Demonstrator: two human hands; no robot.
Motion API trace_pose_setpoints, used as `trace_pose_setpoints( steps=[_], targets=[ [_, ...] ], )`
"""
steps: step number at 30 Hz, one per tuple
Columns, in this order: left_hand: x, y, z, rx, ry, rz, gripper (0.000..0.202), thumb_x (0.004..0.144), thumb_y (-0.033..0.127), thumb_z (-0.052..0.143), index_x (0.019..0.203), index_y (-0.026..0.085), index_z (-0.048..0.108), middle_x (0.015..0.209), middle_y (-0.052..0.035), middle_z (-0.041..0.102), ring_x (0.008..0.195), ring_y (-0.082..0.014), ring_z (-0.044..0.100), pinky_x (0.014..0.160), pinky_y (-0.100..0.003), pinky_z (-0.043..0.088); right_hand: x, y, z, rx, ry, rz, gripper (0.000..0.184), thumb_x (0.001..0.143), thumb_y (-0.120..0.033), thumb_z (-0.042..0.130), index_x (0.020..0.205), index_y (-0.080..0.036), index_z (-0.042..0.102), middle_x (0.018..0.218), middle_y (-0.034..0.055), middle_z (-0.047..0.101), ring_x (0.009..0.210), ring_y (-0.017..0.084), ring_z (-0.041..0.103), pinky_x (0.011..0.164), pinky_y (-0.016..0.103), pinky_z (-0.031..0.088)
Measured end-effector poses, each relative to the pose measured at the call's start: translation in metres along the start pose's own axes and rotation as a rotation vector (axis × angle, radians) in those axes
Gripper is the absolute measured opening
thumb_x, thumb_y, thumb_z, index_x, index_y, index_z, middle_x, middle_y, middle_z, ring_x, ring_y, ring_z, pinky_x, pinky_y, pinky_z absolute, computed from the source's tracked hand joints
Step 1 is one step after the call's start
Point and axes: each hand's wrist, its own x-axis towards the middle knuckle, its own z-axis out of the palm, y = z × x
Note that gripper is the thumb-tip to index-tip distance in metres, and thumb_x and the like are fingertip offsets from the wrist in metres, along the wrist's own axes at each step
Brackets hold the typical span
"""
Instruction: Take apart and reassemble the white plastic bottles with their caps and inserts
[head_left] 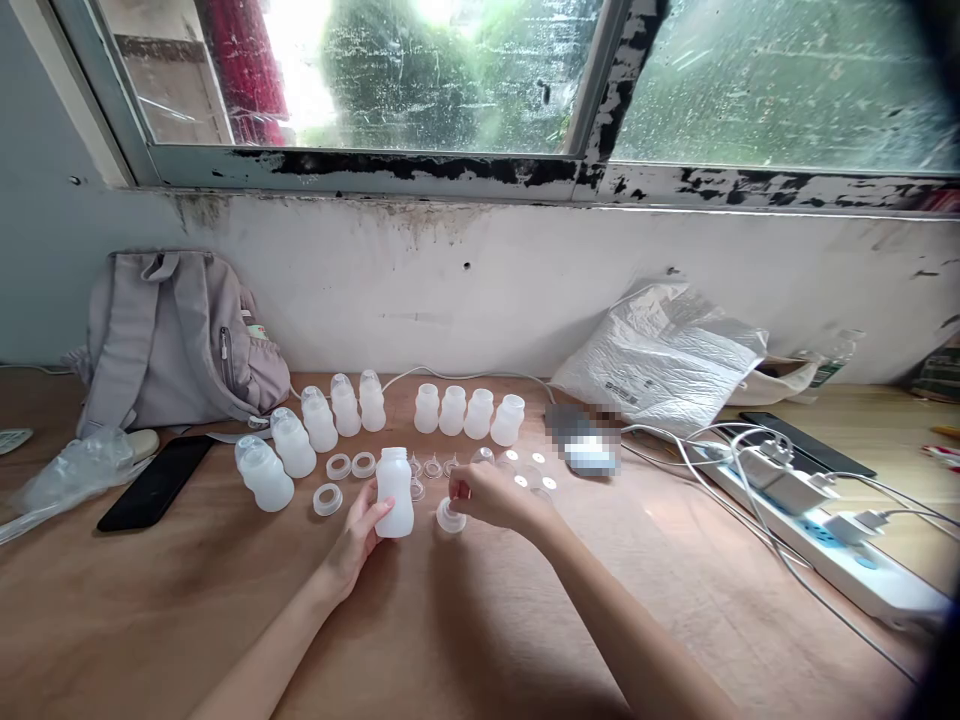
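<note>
My left hand is wrapped round a translucent white baby bottle, upright with an uncovered neck. Beside it, my right hand pinches a pale ring-shaped bottle collar low over the table; whether a nipple sits in it I cannot tell. White collar rings lie left of the held bottle. Clear nipples lie between and behind my hands. Small white discs and clear round pieces are partly hidden by my right hand. Several capped bottles stand at left, several open bottles behind.
A grey backpack, a plastic bag and a black phone are at left. A silvery packaging bag leans on the wall. At right lies a power strip with chargers and looping white cables.
</note>
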Motion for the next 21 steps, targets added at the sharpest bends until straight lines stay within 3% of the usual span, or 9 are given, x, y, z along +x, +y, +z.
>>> trace_pose_setpoints(
  steps=[3, 8, 15, 21],
  targets=[
    [-0.001, -0.001, 0.002, 0.040, 0.028, 0.002, 0.046, 0.075, 0.033, 0.050, 0.118, 0.021, 0.040, 0.108, -0.0077, 0.053, 0.089, -0.0201, 0.053, 0.063, -0.025, 0.042, 0.000, -0.007, 0.004, 0.027, -0.011, -0.040, 0.006, 0.067, -0.020, 0.057, 0.073, -0.018, 0.058, 0.067, 0.0014, 0.060, 0.060, 0.012, 0.052, 0.050, 0.021, 0.033],
    [-0.001, -0.001, 0.004, 0.191, 0.035, 0.105, 0.044, 0.071, 0.033, 0.056, 0.111, 0.018, 0.045, 0.111, -0.0082, 0.053, 0.103, -0.0230, 0.047, 0.081, -0.030, 0.039, -0.002, -0.023, -0.001, 0.189, 0.395, -0.139, 0.018, 0.080, -0.030, 0.046, 0.095, -0.022, 0.053, 0.079, 0.0013, 0.058, 0.064, 0.011, 0.052, 0.058, 0.023, 0.039],
    [0.004, -0.003, 0.000, 0.325, -0.011, 0.222, 0.047, 0.070, 0.035, 0.057, 0.112, 0.016, 0.044, 0.106, -0.0090, 0.054, 0.099, -0.0224, 0.050, 0.085, -0.033, 0.039, 0.011, -0.034, 0.000, 0.122, 0.379, -0.180, 0.021, 0.079, -0.037, 0.049, 0.081, -0.020, 0.061, 0.078, 0.0030, 0.056, 0.063, 0.011, 0.051, 0.057, 0.023, 0.039],
    [0.015, -0.010, -0.012, 0.329, 0.265, 0.256, 0.049, 0.075, 0.036, 0.050, 0.120, 0.022, 0.033, 0.120, -0.0095, 0.042, 0.111, -0.0216, 0.041, 0.089, -0.034, 0.035, 0.044, -0.039, -0.023, -0.076, 0.460, -0.252, 0.018, 0.083, -0.030, 0.045, 0.084, -0.019, 0.060, 0.083, 0.0039, 0.054, 0.069, 0.012, 0.049, 0.060, 0.022, 0.035]
  ],
)
